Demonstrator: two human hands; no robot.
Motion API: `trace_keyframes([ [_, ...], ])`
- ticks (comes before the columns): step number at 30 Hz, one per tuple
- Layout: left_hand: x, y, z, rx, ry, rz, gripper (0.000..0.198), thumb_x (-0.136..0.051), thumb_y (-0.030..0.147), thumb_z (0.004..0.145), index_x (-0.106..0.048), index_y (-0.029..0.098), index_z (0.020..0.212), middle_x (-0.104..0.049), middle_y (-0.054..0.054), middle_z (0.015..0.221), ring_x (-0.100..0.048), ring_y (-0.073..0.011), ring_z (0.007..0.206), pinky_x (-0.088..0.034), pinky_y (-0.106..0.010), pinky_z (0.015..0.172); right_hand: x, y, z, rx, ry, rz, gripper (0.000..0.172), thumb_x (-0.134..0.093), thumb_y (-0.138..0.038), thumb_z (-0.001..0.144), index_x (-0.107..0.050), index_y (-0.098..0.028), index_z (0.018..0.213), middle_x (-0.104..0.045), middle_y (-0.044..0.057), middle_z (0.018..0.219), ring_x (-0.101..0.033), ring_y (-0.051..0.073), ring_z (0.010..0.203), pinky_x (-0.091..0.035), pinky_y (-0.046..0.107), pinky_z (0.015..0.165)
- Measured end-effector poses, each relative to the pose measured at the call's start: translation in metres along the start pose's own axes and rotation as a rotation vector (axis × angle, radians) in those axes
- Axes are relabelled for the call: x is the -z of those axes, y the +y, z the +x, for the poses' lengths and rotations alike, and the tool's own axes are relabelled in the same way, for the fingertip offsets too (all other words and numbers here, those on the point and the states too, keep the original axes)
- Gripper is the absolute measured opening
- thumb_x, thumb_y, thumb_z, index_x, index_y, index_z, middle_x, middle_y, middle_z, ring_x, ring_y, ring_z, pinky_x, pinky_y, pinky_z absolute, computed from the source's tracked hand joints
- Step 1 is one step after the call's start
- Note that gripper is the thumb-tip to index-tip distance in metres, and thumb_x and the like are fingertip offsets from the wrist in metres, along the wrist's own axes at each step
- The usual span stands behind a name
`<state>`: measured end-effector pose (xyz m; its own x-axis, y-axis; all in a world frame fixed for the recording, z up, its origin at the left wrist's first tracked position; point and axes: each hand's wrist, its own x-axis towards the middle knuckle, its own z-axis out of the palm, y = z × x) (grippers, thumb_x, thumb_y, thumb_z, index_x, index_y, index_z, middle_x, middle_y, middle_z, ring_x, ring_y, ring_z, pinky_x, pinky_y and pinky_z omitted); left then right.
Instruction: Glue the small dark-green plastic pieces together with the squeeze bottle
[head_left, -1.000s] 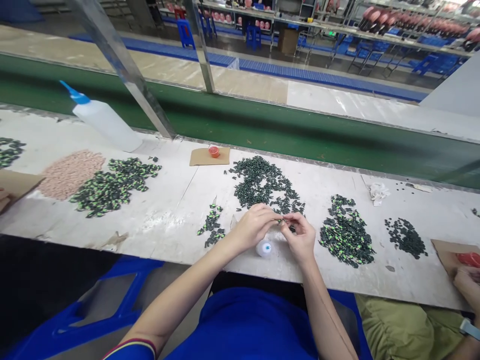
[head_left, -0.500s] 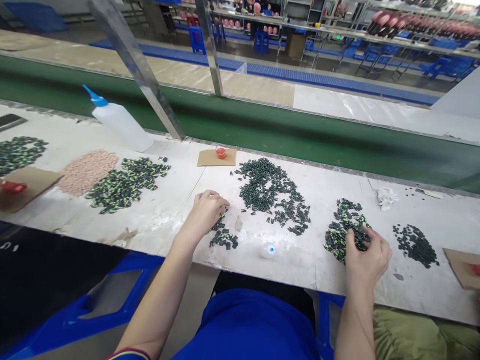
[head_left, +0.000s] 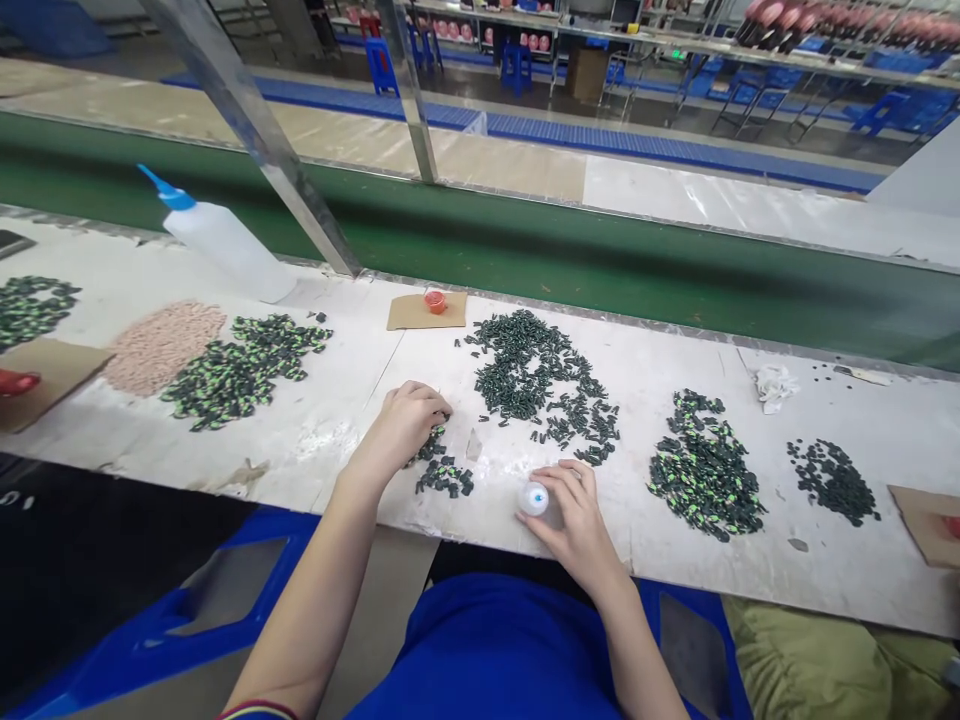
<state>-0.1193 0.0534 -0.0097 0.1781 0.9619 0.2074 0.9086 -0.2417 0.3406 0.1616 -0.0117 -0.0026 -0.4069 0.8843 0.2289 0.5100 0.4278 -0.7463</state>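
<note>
The person sits at a long white worktable, both bare forearms out in front of a blue top. The left hand lies knuckles up on a small heap of dark green pieces close to the near edge. Its fingers are curled down and bunched together over the heap's far end, and the tips are hidden, so I cannot tell whether a piece is pinched between them.

The right hand is at the table's near edge, just to the right of that heap. Thumb and forefinger are closed round a small white round piece with a blue centre, which sits on the table top, blue spot facing up.

Beyond both hands spreads a big scatter of dark green pieces. To the right lies a pile of black-and-bright-green pieces, and farther right a smaller dark pile with a crumpled tissue behind it.

On the left are another black-and-green pile and, touching its left side, a pink pile. A white squeeze bottle with a blue nozzle lies tilted behind them, beside a slanting metal post. A red cup stands on a cardboard square near the table's far edge, where a green conveyor belt runs past.
</note>
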Motion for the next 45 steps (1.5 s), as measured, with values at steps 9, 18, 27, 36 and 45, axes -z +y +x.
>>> trace_keyframes([
  [9,-0.007,0.038,-0.006,-0.131,0.036,-0.178,0.016,-0.051,0.015,0.087,-0.066,0.019,0.088,-0.07,-0.006,0.089,-0.054,-0.0248,0.092,-0.045,-0.041,0.082,0.006,0.003,-0.006,-0.27,0.223,0.31,0.024,-0.069,-0.031,0.077,-0.055,-0.022,0.095,-0.071,0.007,0.101,-0.066,0.023,0.097,-0.053,0.039,0.085],
  [18,-0.029,0.074,-0.027,-0.166,0.045,-0.341,0.019,-0.059,0.019,0.086,-0.064,0.02,0.105,-0.07,-0.007,0.098,-0.053,-0.0262,0.107,-0.047,-0.043,0.089,0.008,-0.004,0.0,-0.397,0.487,0.413,0.022,-0.071,-0.036,0.068,-0.066,-0.018,0.079,-0.07,0.003,0.07,-0.062,0.019,0.061,-0.049,0.028,0.055],
  [27,-0.026,0.072,-0.029,-0.041,-0.011,-0.459,0.05,-0.063,0.022,0.084,-0.046,0.025,0.131,-0.074,-0.003,0.095,-0.061,-0.0238,0.102,-0.047,-0.042,0.089,-0.01,-0.011,0.012,-0.553,0.435,0.453,0.027,-0.064,-0.043,0.074,-0.064,-0.016,0.071,-0.067,0.003,0.063,-0.059,0.017,0.057,-0.048,0.027,0.053],
  [36,-0.026,0.07,-0.027,-0.009,0.005,-0.474,0.043,-0.061,0.023,0.086,-0.049,0.023,0.127,-0.076,-0.002,0.089,-0.066,-0.0233,0.099,-0.046,-0.042,0.089,-0.012,-0.009,0.013,-0.587,0.387,0.387,0.031,-0.064,-0.046,0.075,-0.063,-0.016,0.072,-0.064,0.002,0.062,-0.055,0.015,0.056,-0.045,0.025,0.052],
  [45,-0.026,0.068,-0.025,-0.021,0.001,-0.472,0.033,-0.06,0.026,0.086,-0.056,0.021,0.118,-0.077,-0.003,0.09,-0.067,-0.0234,0.096,-0.046,-0.041,0.087,-0.012,-0.008,0.012,-0.612,0.371,0.367,0.033,-0.063,-0.048,0.076,-0.064,-0.015,0.072,-0.061,0.001,0.06,-0.052,0.015,0.056,-0.043,0.025,0.051],
])
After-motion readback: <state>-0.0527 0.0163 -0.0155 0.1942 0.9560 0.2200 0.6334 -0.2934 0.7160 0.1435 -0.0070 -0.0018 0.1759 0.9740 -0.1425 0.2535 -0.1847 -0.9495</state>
